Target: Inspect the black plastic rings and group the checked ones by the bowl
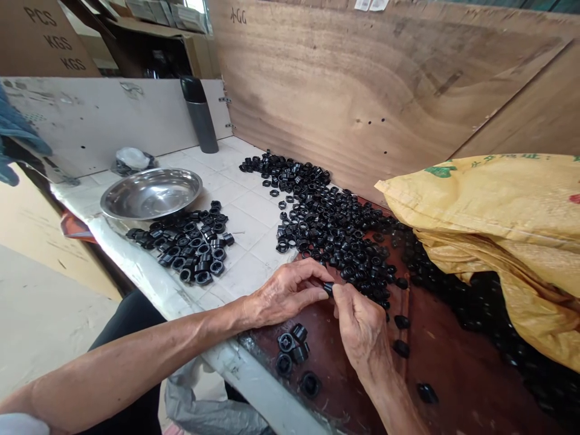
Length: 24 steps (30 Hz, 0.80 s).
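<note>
Right of the steel bowl (150, 196) and nearer me, a small black part (328, 289) is held: my left hand (283, 293), nearly closed, pinches one end; my right hand (362, 329), curled in, grips the other. Black rings (317, 211) heap right of the bowl, a yellow sack (480, 208) farther right.

This looks like a workshop. Black plastic parts (344, 226) lie heaped toward the bench (249, 211)'s back edge, beside a yellow sack (489, 199). A "PCS" carton (45, 39) stands beyond the far-left corner.
</note>
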Each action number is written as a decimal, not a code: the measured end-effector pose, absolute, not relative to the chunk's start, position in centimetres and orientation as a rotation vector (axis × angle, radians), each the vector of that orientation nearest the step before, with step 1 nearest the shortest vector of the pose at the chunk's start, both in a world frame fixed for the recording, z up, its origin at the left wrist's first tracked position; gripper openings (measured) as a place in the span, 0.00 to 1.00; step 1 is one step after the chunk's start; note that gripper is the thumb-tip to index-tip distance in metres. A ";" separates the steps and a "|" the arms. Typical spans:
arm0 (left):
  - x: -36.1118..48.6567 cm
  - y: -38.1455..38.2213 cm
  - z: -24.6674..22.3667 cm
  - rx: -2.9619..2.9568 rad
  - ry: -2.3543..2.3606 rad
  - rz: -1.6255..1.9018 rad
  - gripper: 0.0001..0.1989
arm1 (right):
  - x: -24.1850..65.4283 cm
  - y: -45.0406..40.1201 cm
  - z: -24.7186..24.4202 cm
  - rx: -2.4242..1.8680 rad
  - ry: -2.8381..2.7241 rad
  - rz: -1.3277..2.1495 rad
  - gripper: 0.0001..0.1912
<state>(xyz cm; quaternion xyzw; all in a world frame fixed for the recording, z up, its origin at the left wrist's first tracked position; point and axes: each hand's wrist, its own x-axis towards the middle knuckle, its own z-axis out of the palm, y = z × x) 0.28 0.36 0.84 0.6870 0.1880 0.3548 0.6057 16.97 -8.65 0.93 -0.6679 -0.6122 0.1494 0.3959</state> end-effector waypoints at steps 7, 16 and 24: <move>0.3 0.3 0.9 1.282 0.511 0.729 0.13 | 17.1 -8.6 0.5 -1.516 -1.580 0.320 0.11; 0.3 0.3 1.0 1.397 0.553 0.708 0.12 | 16.7 -8.8 0.9 -1.665 -1.465 0.512 0.17; 0.3 0.2 0.8 1.350 0.559 0.684 0.13 | 16.8 -8.7 0.9 -1.670 -1.432 0.579 0.17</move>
